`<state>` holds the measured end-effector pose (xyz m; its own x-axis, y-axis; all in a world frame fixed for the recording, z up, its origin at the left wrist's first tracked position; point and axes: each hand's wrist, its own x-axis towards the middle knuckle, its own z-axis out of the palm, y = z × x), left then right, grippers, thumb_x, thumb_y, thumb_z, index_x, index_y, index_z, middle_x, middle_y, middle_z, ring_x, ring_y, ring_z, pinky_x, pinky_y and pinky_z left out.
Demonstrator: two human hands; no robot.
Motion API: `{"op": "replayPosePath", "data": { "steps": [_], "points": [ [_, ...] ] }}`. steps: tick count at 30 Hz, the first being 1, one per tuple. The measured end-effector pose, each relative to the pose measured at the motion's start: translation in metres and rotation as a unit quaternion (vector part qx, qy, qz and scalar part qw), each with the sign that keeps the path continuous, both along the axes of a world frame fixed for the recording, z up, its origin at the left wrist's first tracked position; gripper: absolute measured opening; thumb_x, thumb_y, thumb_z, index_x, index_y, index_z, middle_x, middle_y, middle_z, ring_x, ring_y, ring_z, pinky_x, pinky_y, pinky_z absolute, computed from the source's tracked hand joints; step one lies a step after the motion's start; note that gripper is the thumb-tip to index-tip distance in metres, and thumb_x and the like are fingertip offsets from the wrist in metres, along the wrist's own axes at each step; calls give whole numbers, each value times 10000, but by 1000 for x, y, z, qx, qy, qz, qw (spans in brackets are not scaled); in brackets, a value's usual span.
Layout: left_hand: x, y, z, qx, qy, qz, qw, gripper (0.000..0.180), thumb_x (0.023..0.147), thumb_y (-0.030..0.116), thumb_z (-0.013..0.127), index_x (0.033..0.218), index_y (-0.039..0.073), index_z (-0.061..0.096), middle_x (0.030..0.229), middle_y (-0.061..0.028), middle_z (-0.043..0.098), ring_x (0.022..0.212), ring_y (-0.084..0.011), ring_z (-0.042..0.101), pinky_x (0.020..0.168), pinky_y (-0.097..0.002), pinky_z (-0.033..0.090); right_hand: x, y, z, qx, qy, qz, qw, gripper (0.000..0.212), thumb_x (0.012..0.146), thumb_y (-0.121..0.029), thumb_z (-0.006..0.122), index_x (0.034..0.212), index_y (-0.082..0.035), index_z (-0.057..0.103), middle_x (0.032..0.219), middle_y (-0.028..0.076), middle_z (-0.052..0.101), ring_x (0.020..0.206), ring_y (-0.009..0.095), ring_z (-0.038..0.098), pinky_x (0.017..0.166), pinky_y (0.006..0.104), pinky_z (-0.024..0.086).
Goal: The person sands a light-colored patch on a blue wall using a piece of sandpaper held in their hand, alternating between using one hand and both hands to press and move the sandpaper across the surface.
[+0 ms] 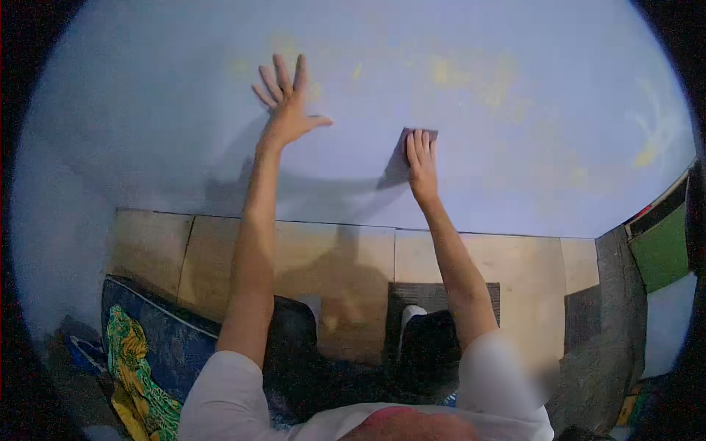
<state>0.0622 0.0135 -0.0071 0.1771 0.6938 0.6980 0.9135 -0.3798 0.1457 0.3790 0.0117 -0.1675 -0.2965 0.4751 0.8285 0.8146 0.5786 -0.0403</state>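
Against the pale blue-lilac wall (pixel 353 140), my left hand (pixel 288 106) lies with its fingers spread wide and holds nothing. Lower and to the right, my right hand (pixel 421 162) presses a small dark brown piece of sandpaper (pixel 432 135) to the wall, its fingers together over it. Only the upper edge and left side of the sandpaper show; the rest is under the fingers. Yellow patches (pixel 448 73) mark the wall above and to the right of this hand. Both arms are stretched forward and cast shadows on the wall.
Light tan tiles (pixel 220 250) meet the wall's foot. A dark ribbed mat (pixel 441 294) lies by my feet. At lower left is a dark blue cushion-like item (pixel 165 323) with a green and yellow patterned cloth (pixel 136 360). A green panel (pixel 662 250) stands at the right.
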Motion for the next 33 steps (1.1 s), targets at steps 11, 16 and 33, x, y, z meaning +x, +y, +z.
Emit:
{"op": "replayPosePath", "data": {
  "steps": [11,16,33],
  "points": [
    [3,0,-7,-2,-9,4,1000,1502,579,459,950,1615,224,-112,1599,-295,-277,1430,-567,-280,1081,-757,-135,5,1,19,2,-37,28,999,727,832,107,489,1530,-58,366,1597,166,350,1470,377,338,1205,540,279],
    [-7,-3,-9,12,8,16,1000,1501,574,474,945,1617,230,-106,1599,-293,-280,1428,-573,-278,1082,-757,-135,-7,0,27,5,-34,18,999,658,885,35,494,1526,-52,372,1593,168,357,1469,358,346,1210,539,263],
    [-6,7,-14,44,16,6,999,1457,592,476,940,1623,233,-60,1608,-280,-269,1418,-587,-283,1050,-792,-125,-2,1,38,17,-53,35,998,654,912,-55,515,1543,-86,346,1615,122,336,1477,335,339,1205,515,287]
  ]
}}
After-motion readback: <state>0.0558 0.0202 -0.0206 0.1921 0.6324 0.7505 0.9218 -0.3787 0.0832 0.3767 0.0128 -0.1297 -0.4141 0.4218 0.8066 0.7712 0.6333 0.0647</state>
